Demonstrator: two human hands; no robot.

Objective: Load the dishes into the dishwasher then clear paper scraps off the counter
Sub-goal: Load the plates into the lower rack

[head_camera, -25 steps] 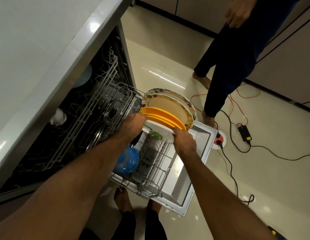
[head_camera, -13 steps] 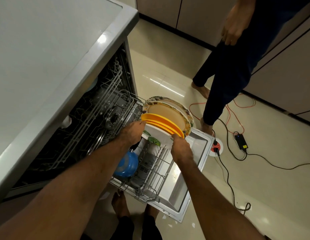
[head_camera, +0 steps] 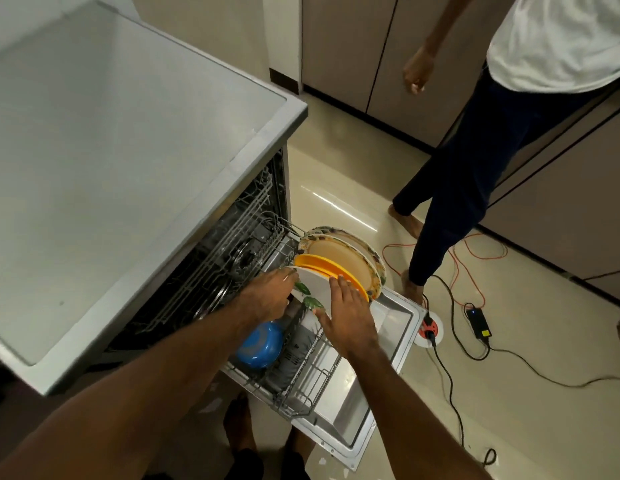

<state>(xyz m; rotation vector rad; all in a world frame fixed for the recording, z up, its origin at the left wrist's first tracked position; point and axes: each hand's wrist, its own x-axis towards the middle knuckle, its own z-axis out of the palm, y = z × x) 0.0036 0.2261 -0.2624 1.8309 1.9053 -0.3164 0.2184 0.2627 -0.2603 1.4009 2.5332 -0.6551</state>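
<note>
A white plate with green leaves (head_camera: pixel 313 284) stands on edge in the dishwasher's pulled-out lower rack (head_camera: pixel 301 386), in front of two yellow plates (head_camera: pixel 324 265) and two patterned plates (head_camera: pixel 339 249). My left hand (head_camera: pixel 270 296) grips the white plate's left rim with curled fingers. Laid against the plate's right side is my right hand (head_camera: pixel 346 313), fingers straight and thumb spread below the rim. A blue bowl (head_camera: pixel 260 344) lies in the rack under my left forearm.
The open dishwasher door (head_camera: pixel 353 420) juts over the floor by my bare feet. A grey counter (head_camera: pixel 111 150) tops the machine. Another person (head_camera: pixel 475 168) stands to the right. Cables (head_camera: pixel 447 358), a round socket (head_camera: pixel 430 329) and small white scraps (head_camera: pixel 211 403) lie on the floor.
My right hand let go of the white plate's lower edge and now lies flat against its right side. The plate sits lower in the rack. My view rose and pulled back.
</note>
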